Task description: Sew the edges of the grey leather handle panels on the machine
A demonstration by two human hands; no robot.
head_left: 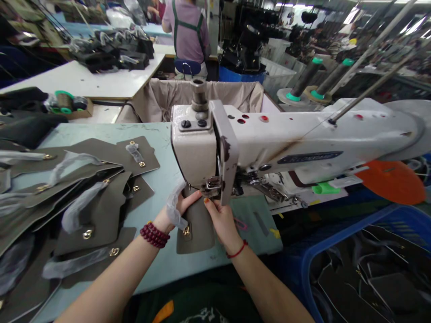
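Note:
A grey-brown bag panel lies under the white sewing machine head, with a gold metal fitting near its front end. From that fitting a plastic-wrapped strap runs up over my left hand. My left hand grips the panel's left side, thumb across the top and the other fingers mostly hidden. On the opposite edge my right hand holds the panel, thumb on top close to the presser foot. The needle area is partly hidden by the machine's guard.
Similar panels with wrapped straps lie piled at left. A blue basket of panels stands at lower right. Thread cones stand behind the machine. Beyond a cloth-lined bin, a person sits facing away.

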